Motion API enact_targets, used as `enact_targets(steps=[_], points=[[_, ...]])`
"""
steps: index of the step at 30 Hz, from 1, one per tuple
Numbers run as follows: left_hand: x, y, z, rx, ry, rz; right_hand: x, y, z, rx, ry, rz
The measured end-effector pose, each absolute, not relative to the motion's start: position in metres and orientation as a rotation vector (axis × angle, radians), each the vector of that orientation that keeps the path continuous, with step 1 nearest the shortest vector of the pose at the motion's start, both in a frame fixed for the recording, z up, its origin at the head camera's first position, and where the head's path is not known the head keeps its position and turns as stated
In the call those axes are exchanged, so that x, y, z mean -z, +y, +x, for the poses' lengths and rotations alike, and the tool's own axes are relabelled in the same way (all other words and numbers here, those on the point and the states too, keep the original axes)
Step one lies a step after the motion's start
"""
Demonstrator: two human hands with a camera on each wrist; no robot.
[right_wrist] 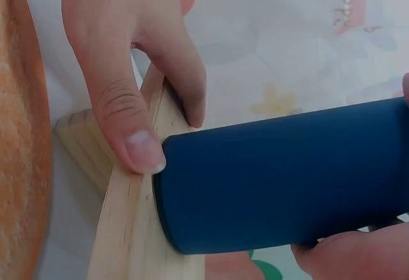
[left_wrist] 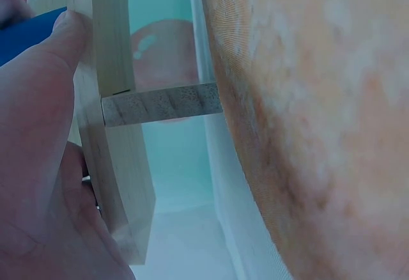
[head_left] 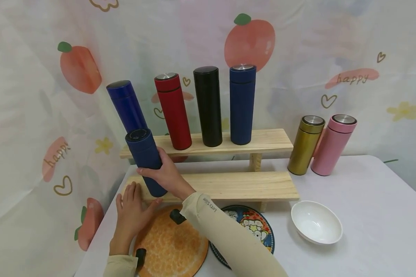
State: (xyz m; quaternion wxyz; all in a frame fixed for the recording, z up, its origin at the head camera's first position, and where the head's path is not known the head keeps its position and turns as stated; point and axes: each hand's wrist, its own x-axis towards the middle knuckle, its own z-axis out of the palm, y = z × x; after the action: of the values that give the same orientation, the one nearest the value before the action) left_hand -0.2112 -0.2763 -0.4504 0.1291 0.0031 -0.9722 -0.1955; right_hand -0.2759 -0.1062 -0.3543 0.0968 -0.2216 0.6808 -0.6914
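My right hand (head_left: 169, 174) grips a dark blue thermos bottle (head_left: 143, 152) around its lower half, thumb on the near side. The bottle is upright with its base at the left end of the lower wooden shelf (head_left: 225, 186). My left hand (head_left: 132, 213) rests at that same shelf end, fingers laid over the board and thumb stretched toward the bottle. In the right wrist view the left thumb (right_wrist: 144, 152) lies on the board's edge, right at the base of the blue bottle (right_wrist: 281, 184).
On the upper shelf (head_left: 270, 140) stand royal blue, red, black and navy bottles. Gold (head_left: 306, 148) and pink (head_left: 334, 148) bottles stand at the right on the white table. In front are a round orange-brown mat (head_left: 173, 246), a patterned round mat (head_left: 267, 231) and a white bowl (head_left: 317, 223).
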Motion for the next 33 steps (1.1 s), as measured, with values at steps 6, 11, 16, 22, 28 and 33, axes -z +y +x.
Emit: enact_targets(steps=[6,11,16,22,28,33], points=[[0.449,-0.274,-0.211,0.562,-2.839,0.019,0.354,-0.092,-0.276,2.04,2.07,-0.701],[0.449,-0.272,-0.212,0.577,-2.836,0.013,0.351,-0.072,-0.274,2.054,2.076,-0.757],[0.447,-0.271,-0.213,0.574,-2.845,-0.012,0.345,-0.049,-0.269,2.129,2.058,-0.786],[0.443,-0.275,-0.212,0.564,-2.862,0.003,0.334,-0.024,-0.267,2.201,2.069,-0.797],[0.444,-0.274,-0.209,0.562,-2.869,-0.007,0.33,0.001,-0.264,2.216,2.12,-0.749],[0.444,-0.273,-0.206,0.569,-2.853,-0.025,0.331,0.018,-0.261,2.246,2.109,-0.729]])
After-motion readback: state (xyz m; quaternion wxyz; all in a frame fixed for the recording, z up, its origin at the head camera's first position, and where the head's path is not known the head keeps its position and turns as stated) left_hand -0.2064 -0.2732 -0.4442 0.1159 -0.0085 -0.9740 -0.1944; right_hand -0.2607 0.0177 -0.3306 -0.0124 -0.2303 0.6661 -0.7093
